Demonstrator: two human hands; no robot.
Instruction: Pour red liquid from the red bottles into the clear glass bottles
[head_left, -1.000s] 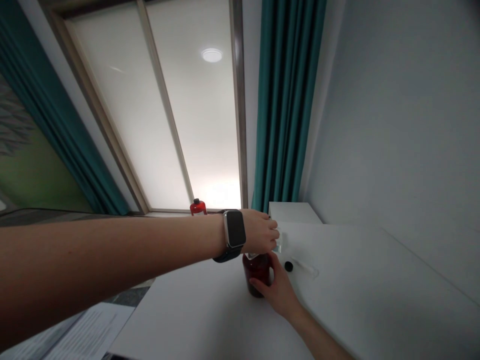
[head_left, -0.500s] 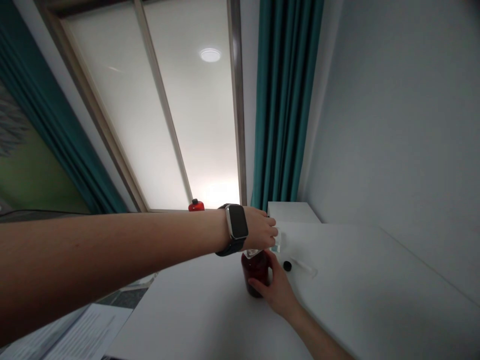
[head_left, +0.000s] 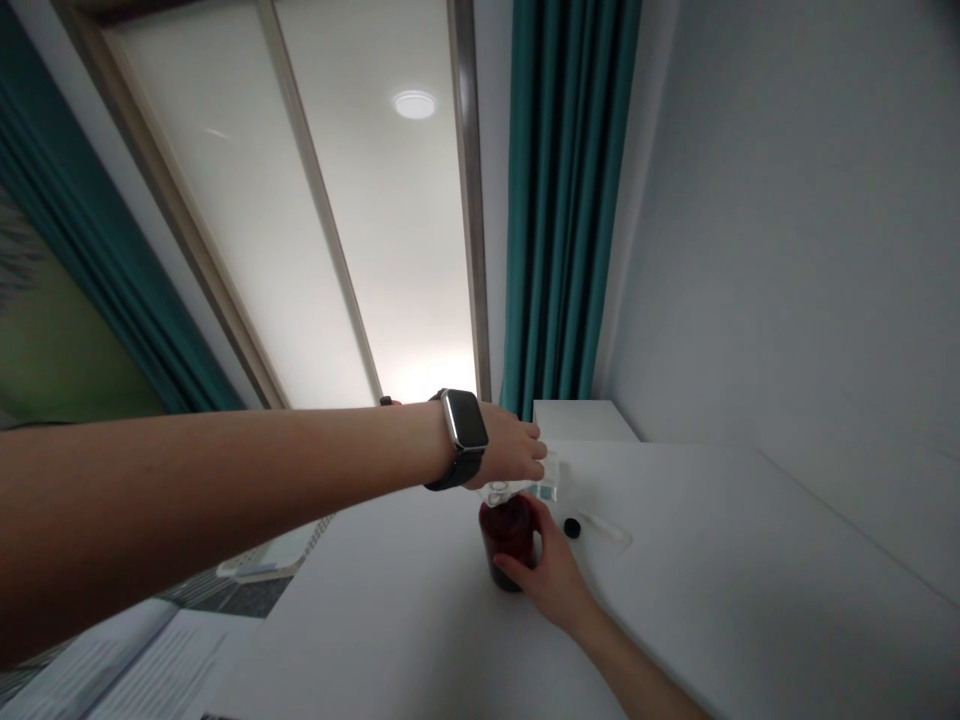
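1. The right grip (head_left: 551,570) is closed around the side of a dark red bottle (head_left: 506,550), with the thumb across its near face and the fingers passing round the right side near the shoulder.
2. The bottle stands upright on the white bench (head_left: 405,600), directly below the other hand.
3. The left grip (head_left: 511,450) is above the bottle, back of the hand up, fingers partly curled and pointing right. Its palm side is hidden, so how far it is closed, and on what, I cannot tell.
4. A clear piece (head_left: 499,493) shows under the left palm, over the top of the bottle; whether the two touch is not clear.
5. A clear block-like item (head_left: 551,482) shows just beyond the left fingertips, partly covered by them. Whether it is joined to the clear piece cannot be made out.
6. A black smartwatch (head_left: 466,420) sits on the left wrist.
7. On the bench, just right of the right hand, lies a small black cap (head_left: 572,528), with a slim clear tube (head_left: 609,530) beside it.
8. A white box (head_left: 585,420) is at the far side of the bench, beyond the left hand.
9. Past the left forearm, a black top and a sliver of red (head_left: 388,401) show.
10. At lower left are open printed pages (head_left: 180,660) and, further off, a white tray (head_left: 277,560).
11. Behind stand frosted panels (head_left: 390,250) and a teal curtain (head_left: 559,200).
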